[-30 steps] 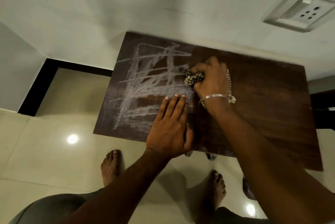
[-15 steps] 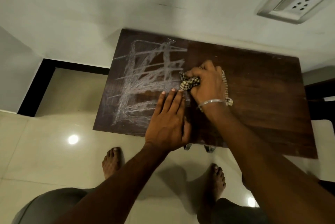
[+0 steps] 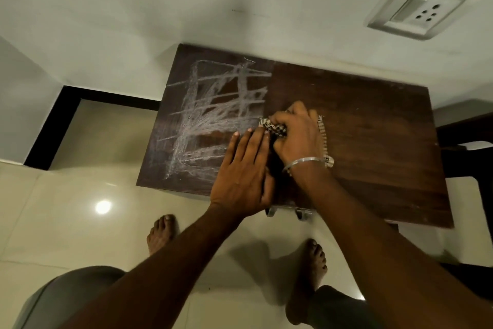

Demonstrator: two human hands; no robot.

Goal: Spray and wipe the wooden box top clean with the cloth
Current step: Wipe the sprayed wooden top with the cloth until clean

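The right hand [image 3: 296, 136] grips a bunched checked cloth [image 3: 274, 127] on the dark brown wooden box top [image 3: 373, 128].
Its fingers curl tightly round the cloth mid-top; the left hand [image 3: 242, 174] lies flat beside it, fingers straight, at the edge of white chalk scribbles [image 3: 213, 115].

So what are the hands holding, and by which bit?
The right hand grips the checked cloth by its bunched middle. The left hand holds nothing, flat on the box top.
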